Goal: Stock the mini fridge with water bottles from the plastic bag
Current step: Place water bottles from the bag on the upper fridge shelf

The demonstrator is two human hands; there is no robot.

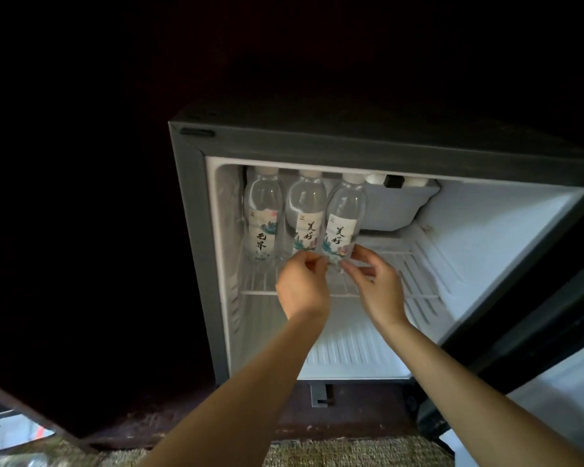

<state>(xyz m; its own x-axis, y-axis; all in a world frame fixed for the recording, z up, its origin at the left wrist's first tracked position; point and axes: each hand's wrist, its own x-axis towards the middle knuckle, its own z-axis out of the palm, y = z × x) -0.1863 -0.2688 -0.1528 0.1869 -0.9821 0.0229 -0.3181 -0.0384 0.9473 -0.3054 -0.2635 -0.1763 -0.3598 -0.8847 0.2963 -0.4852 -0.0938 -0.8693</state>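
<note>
The mini fridge [196, 210] stands open in a dark cabinet. Three clear water bottles with white caps and printed labels stand in a row on its upper wire shelf [415, 264]: the left bottle [263, 214], the middle bottle [305, 210] and the right bottle [343, 217], which leans a little to the right. My left hand [302, 286] and my right hand [375, 284] both pinch the base of the right bottle from either side. The plastic bag [11, 433] shows only as a pale patch at the bottom left corner.
A white freezer box [398, 207] fills the upper middle of the fridge, right of the bottles. The fridge door [553, 382] hangs open at the right. Below the shelf lies the ribbed fridge floor [348, 355]. A woven mat [334, 453] covers the ground in front.
</note>
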